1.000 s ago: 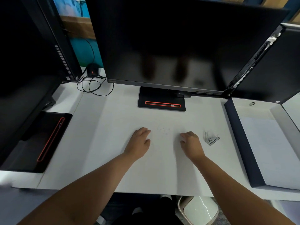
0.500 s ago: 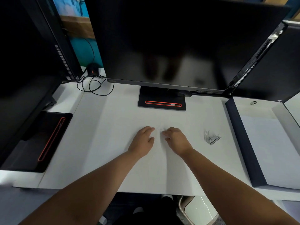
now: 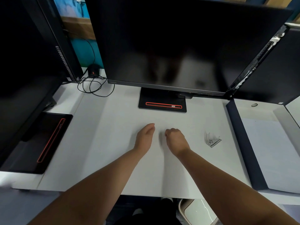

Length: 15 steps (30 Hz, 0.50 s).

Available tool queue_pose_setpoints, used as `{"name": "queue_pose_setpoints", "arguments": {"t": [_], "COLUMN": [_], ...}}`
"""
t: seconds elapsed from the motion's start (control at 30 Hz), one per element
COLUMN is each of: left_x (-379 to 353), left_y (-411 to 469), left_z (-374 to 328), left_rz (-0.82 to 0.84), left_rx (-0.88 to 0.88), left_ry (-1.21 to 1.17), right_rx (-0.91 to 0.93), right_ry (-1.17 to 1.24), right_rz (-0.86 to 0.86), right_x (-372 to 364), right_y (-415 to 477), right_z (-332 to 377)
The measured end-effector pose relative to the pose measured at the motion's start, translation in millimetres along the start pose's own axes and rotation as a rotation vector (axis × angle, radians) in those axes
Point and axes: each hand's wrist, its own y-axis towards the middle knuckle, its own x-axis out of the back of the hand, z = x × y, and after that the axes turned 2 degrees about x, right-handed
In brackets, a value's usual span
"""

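Observation:
On the white desk (image 3: 113, 143), in front of the black monitor (image 3: 178, 46), are both my hands. My left hand (image 3: 145, 138) stands on its edge with the fingers nearly straight, holding nothing. My right hand (image 3: 176, 138) is just to the right of it. Its fingers are curled down onto a small, faint clear thing (image 3: 162, 135) on the desk between the hands. What that thing is cannot be made out. A small clear bag with metal screws and a bracket (image 3: 211, 140) lies to the right of my right hand, apart from it.
The monitor's black base (image 3: 162, 104) with a red-outlined slot stands behind my hands. A second monitor and its base (image 3: 40, 143) are at the left. A dark-edged open box (image 3: 243, 143) is at the right, and a black mouse with coiled cable (image 3: 93, 78) lies at the back left.
My right hand slid left from near the screw bag until it is close beside my left hand, and its fingers curled. My left hand turned from flat onto its edge.

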Motion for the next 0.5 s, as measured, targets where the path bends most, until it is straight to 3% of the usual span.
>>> {"name": "queue_pose_setpoints", "arguments": {"t": [0.1, 0.3, 0.4, 0.5], "left_x": [2.2, 1.4, -1.5, -0.8], "left_y": [2.2, 4.6, 4.0, 2.4], "left_z": [-9.6, -7.7, -9.4, -12.1], "left_rz": [-0.018, 0.059, 0.091, 0.133], "left_rx": [0.192, 0.328, 0.427, 0.531], "left_ry": [-0.404, -0.593, -0.782, -1.006], "right_rx": [-0.072, -0.052, 0.019, 0.058], "right_ry": [0.099, 0.343, 0.490, 0.480], "right_rz": [-0.008, -0.079, -0.046, -0.032], "right_x": [2.1, 11.3, 16.8, 13.5], "right_y": [4.5, 3.0, -0.9, -0.5], "right_z": [0.2, 18.3, 40.3, 58.5]}}
